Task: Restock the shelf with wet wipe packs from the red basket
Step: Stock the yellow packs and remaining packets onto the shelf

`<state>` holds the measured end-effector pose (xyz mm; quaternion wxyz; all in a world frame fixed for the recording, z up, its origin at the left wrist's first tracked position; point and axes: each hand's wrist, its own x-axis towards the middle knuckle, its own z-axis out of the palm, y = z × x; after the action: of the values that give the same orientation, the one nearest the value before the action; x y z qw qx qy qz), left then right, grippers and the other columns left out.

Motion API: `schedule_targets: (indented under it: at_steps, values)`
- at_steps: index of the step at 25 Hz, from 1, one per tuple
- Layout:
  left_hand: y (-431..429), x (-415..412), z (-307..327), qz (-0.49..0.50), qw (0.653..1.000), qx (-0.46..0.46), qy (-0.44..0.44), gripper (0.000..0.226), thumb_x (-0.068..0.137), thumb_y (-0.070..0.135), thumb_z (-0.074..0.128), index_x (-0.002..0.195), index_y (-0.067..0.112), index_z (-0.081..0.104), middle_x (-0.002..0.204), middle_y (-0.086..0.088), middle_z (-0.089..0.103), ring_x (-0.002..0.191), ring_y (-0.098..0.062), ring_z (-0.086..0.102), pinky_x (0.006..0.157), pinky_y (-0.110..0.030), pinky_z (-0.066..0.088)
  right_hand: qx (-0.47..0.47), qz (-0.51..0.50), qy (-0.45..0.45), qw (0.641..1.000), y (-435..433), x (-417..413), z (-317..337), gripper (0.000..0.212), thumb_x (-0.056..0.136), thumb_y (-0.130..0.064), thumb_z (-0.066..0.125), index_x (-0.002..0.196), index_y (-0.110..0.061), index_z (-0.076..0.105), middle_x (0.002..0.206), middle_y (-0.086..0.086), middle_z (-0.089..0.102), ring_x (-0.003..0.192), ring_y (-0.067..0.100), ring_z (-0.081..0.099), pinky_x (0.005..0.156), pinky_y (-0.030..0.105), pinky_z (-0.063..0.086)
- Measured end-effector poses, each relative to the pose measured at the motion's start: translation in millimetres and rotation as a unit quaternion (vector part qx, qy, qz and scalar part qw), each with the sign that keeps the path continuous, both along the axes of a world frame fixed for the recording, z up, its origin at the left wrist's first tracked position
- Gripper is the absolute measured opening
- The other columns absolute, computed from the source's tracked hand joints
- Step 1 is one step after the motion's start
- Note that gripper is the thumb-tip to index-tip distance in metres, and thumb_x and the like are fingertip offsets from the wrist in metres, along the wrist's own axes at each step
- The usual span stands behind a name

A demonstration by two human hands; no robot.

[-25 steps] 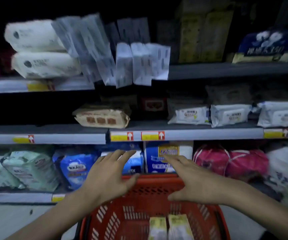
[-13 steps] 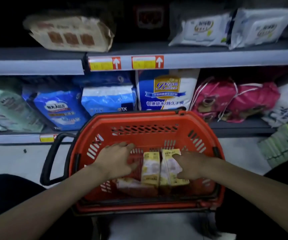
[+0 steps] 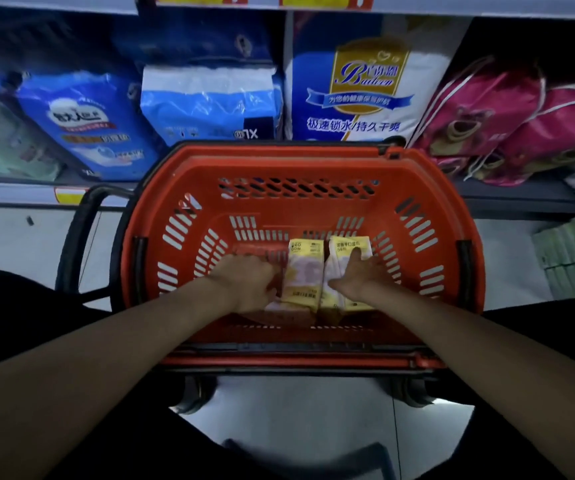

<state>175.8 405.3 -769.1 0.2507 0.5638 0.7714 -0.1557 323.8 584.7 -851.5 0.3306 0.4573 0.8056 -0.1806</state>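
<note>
Left hand [image 3: 249,287] curls its fingers round the left pack [image 3: 301,277] at the near wall of the red basket [image 3: 279,157]. Right hand [image 3: 357,277] lies spread-fingered on the right pack [image 3: 343,247]. With such one-sided holds, the slick wrappers could slip on lifting.

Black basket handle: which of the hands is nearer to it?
Left. The left hand grips the left pack, toward the handle; the right hand rests on the right pack, farther across the basket.
</note>
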Motion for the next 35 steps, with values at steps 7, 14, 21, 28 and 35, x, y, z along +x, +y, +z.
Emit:
schedule_targets:
  at_steps: [7,14,21,28,35]
  values:
    - [11,-4,-1,0.003,0.999,0.034,0.012,0.036,0.101,0.043,0.053,0.126,0.019,0.064,0.124,-0.008,0.071,0.113,-0.032,0.068,0.087,-0.038,0.050,0.025,-0.099,0.018,0.995,10,-7,-38,0.134,0.082,-0.053,0.083,0.163,-0.017,-0.019,0.162,0.029,0.026,0.139,0.043,0.048,0.098,0.045,0.054]
    - [14,-9,8,0.081,0.996,0.035,-0.002,0.029,0.101,0.040,0.053,0.123,0.024,0.064,0.112,-0.005,0.072,0.105,-0.032,0.069,0.077,-0.036,0.047,0.023,-0.150,0.065,0.986,9,-12,-6,0.122,0.073,-0.041,0.092,0.158,0.000,0.015,0.147,0.020,0.052,0.125,0.037,0.061,0.082,0.039,0.055]
    - [29,5,25,0.534,0.717,0.082,-0.440,0.058,0.096,0.071,0.051,0.123,0.021,0.065,0.108,-0.004,0.073,0.097,-0.024,0.073,0.092,-0.042,0.058,-0.013,-0.048,0.159,0.986,7,-11,116,0.090,0.074,-0.046,0.089,0.140,-0.002,0.045,0.135,0.013,0.056,0.118,0.033,0.060,0.073,0.032,0.044]
    - [33,30,41,0.625,0.522,0.165,-0.557,0.052,0.090,0.051,0.071,0.126,0.014,0.069,0.114,-0.014,0.073,0.093,-0.030,0.070,0.084,-0.044,0.061,-0.011,-0.075,0.326,0.942,-50,-19,152,0.078,0.075,-0.044,0.084,0.136,-0.018,0.045,0.130,0.007,0.048,0.120,0.031,0.053,0.083,0.041,0.051]
    - [12,14,43,0.652,0.424,0.233,-0.584,0.057,0.085,0.048,0.065,0.133,0.016,0.068,0.129,-0.018,0.072,0.098,-0.037,0.078,0.072,-0.048,0.062,-0.180,-0.091,0.435,0.877,-61,-12,172,0.069,0.087,-0.001,0.068,0.143,-0.039,0.058,0.102,-0.019,0.068,0.102,0.018,0.068,0.091,0.053,0.058]
